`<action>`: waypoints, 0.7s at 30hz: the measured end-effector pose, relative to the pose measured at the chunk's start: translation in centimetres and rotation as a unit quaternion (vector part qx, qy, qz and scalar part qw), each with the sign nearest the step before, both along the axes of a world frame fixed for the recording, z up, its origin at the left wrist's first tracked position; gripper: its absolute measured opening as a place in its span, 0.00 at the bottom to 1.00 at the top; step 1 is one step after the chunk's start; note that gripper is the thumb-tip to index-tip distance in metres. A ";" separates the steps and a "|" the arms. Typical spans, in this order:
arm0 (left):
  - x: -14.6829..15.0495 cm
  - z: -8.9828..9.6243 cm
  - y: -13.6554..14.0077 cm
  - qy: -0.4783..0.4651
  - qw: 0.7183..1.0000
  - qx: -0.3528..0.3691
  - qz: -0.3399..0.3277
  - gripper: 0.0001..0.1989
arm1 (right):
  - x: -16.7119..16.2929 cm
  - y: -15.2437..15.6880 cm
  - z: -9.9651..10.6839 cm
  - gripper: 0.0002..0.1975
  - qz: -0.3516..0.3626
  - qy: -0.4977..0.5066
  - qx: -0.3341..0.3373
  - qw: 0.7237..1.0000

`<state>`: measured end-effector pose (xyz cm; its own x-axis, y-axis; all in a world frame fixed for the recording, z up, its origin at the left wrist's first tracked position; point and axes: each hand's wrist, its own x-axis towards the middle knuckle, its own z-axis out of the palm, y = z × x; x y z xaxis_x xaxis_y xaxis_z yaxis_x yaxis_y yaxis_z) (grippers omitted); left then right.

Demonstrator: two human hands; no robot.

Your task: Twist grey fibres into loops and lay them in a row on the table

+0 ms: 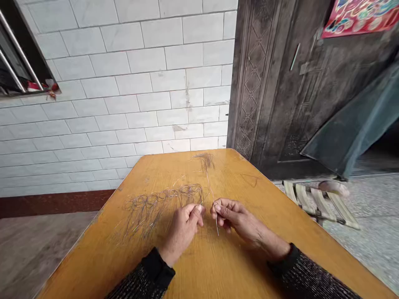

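Note:
Over the middle of the wooden table (193, 274), my right hand (232, 214) pinches a thin, pale wire (210, 189) between thumb and fingers. The wire's lower end sticks out beneath the fingertips, and its upper part runs away toward the far side. Just to the left, my left hand (187, 224) is closed, thumb pressed on the curled forefinger. A thin strand seems to rise from that pinch, but what it holds is too fine to make out. Beside and beyond the left hand lies a row of looped thin wires (149, 201) with loose straight ends.
A small bundle of thin wires (205, 160) lies near the table's far edge. A single bent strand (251, 179) rests at the right. Behind stands a white tiled wall (134, 83), with a dark carved door (280, 104) beside it. A strapped seat (318, 203) is on the floor at right.

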<state>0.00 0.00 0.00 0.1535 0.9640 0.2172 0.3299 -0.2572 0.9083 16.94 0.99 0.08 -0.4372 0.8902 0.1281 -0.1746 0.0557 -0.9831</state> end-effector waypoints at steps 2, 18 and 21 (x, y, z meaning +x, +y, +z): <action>0.0 0.1 0.2 -0.042 0.999 -0.014 0.006 0.18 | -0.3 -0.2 0.1 0.17 0.031 -0.021 -0.012 0.999; -0.9 0.7 1.1 -0.245 0.969 -0.002 0.040 0.14 | -1.7 -0.9 -1.0 0.15 0.090 -0.058 -0.088 0.990; -0.7 0.6 1.0 -0.229 0.972 0.003 0.045 0.17 | -1.5 -0.5 -0.7 0.15 0.066 -0.013 -0.077 0.995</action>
